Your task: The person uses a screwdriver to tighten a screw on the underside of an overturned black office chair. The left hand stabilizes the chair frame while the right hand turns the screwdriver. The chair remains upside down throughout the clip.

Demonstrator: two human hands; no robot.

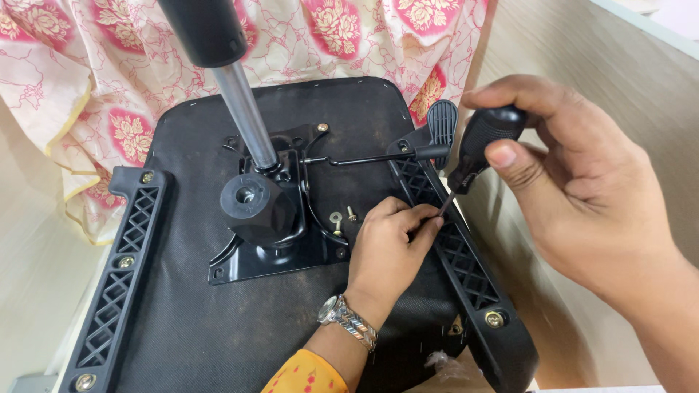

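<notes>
Wrapped tight around the black handle of a screwdriver (477, 149), the right hand (582, 196) angles the thin shaft down toward the right armrest bracket (459, 251), while the left hand (386, 251), watch on its wrist, pinches at the tip where it meets the bracket's upper part; whether a screw sits under those fingers I cannot tell. Judging by the seat (218, 320) lying upside down, the work looks partly done: brass screws show at the lower end of this bracket and along the left bracket (120, 269), yet a loose screw (352, 214) and washer (336, 218) lie on the seat just left of the left hand, beside the mechanism plate (273, 251).
</notes>
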